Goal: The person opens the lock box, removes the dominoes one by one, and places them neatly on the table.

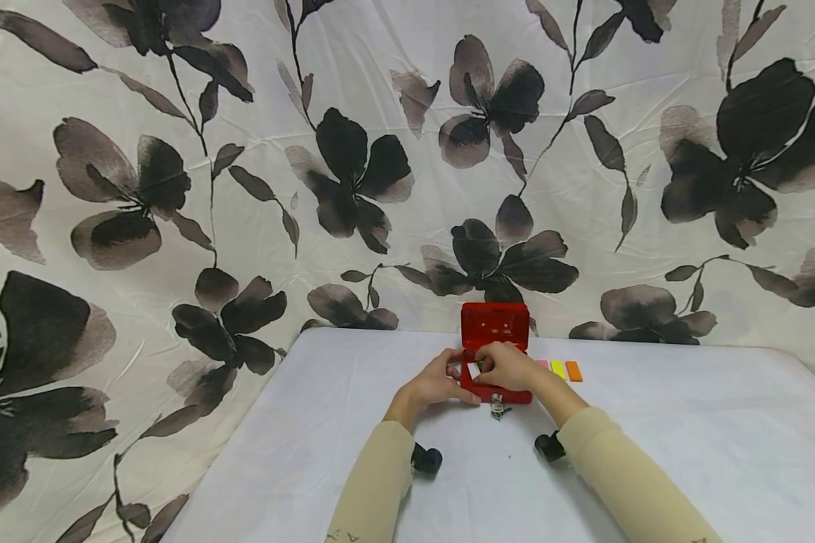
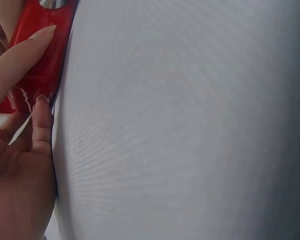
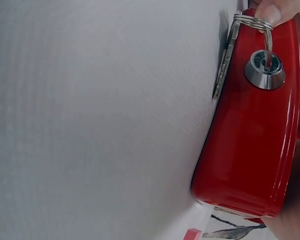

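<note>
set near the far edge of the white cloth-covered desk (image 1: 258, 467): glossy red rectangular box (image 3: 246, 135) with raised lid (image 1: 495, 326). gripped at its left front corner by left hand (image 1: 438, 379), with thumb laid against the front wall. lowered into the opening: right hand (image 1: 505, 366), with bent fingers beside a small white piece (image 1: 474, 369); cannot tell whether pinching it. fitted at the front: silver cylinder lock (image 3: 266, 72) with metal keys (image 3: 227, 60). placed near the right side: flat yellow strip (image 1: 558, 369) and flat orange strip (image 1: 573, 371). extending farther on the right than on the left: desk surface.
</note>
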